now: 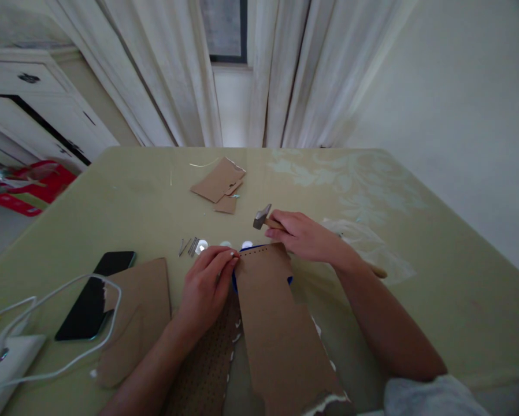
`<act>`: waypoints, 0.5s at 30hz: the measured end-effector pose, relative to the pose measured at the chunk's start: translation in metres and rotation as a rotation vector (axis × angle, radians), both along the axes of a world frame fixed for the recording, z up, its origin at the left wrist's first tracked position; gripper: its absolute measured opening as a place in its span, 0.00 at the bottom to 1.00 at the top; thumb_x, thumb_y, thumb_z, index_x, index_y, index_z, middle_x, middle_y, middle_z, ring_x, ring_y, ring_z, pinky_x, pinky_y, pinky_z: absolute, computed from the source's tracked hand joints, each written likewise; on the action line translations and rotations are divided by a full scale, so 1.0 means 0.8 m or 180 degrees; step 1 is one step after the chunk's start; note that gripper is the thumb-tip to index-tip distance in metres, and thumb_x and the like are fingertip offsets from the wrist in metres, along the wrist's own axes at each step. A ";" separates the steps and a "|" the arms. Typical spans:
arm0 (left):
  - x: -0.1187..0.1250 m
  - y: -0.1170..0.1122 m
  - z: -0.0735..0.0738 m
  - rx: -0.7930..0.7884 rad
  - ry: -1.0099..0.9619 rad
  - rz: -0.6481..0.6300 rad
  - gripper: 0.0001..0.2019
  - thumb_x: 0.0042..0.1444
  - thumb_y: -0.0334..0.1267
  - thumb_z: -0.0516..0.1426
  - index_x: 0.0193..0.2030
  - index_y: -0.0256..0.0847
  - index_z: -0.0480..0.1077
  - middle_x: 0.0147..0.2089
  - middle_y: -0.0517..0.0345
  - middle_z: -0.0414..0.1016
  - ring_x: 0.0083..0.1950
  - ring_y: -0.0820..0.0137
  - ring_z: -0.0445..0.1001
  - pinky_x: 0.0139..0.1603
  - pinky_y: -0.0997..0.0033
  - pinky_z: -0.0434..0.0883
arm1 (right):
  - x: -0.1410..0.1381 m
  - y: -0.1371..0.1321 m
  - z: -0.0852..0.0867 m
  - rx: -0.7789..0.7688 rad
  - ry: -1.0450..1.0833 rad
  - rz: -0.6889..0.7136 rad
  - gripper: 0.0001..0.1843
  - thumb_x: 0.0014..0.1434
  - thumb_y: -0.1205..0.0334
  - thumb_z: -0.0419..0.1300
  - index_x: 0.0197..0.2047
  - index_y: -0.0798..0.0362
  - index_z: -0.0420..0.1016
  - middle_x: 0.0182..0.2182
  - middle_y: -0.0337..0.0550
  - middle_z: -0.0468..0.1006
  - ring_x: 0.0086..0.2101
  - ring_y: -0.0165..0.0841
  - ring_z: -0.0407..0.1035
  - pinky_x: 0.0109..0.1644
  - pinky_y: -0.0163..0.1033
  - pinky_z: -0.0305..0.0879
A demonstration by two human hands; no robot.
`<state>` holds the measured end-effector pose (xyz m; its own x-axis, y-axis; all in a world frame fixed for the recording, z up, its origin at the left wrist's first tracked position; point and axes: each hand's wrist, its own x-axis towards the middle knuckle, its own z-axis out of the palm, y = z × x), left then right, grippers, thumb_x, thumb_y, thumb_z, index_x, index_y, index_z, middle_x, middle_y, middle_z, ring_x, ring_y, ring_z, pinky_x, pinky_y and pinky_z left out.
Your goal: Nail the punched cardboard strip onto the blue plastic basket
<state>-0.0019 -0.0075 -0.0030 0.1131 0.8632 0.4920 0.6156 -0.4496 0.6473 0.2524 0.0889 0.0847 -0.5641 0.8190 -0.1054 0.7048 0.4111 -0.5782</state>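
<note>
Left grip [207, 283] is pinched together, on what I cannot tell, right grip [305, 236] wrapped tight; on the desk [147, 214] the cardboard [272, 323] lies near centre, far left corner at the left grip; right-held hammer [262, 217] beyond, nails [193, 246] left

Cardboard [270, 318] partly hides a blue object [234, 283]; the bottom edge crops a sleeve [433, 397].

Dim, soft light, faint shadows, wide-angle stretch
</note>
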 end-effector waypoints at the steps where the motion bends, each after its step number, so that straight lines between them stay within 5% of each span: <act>1: 0.001 0.000 0.000 -0.0028 -0.0018 0.0004 0.09 0.76 0.35 0.57 0.49 0.42 0.80 0.50 0.49 0.84 0.51 0.63 0.82 0.57 0.62 0.78 | -0.003 -0.006 0.008 -0.0016 0.0139 -0.0018 0.09 0.78 0.56 0.56 0.48 0.51 0.74 0.45 0.47 0.83 0.45 0.40 0.75 0.51 0.42 0.64; 9: 0.004 0.001 0.000 -0.0011 -0.0002 -0.0015 0.09 0.76 0.34 0.57 0.49 0.42 0.80 0.49 0.49 0.83 0.50 0.62 0.81 0.54 0.62 0.77 | -0.026 -0.059 0.089 -0.0028 -0.0147 0.0496 0.13 0.81 0.54 0.55 0.51 0.49 0.79 0.45 0.47 0.87 0.44 0.43 0.79 0.49 0.43 0.64; 15: 0.005 0.000 -0.001 0.0052 0.0093 -0.0022 0.10 0.76 0.34 0.56 0.47 0.43 0.80 0.49 0.50 0.83 0.49 0.62 0.80 0.53 0.63 0.76 | -0.038 -0.068 0.087 0.0235 -0.0330 0.0452 0.14 0.82 0.53 0.53 0.50 0.50 0.77 0.44 0.49 0.86 0.43 0.43 0.79 0.48 0.44 0.62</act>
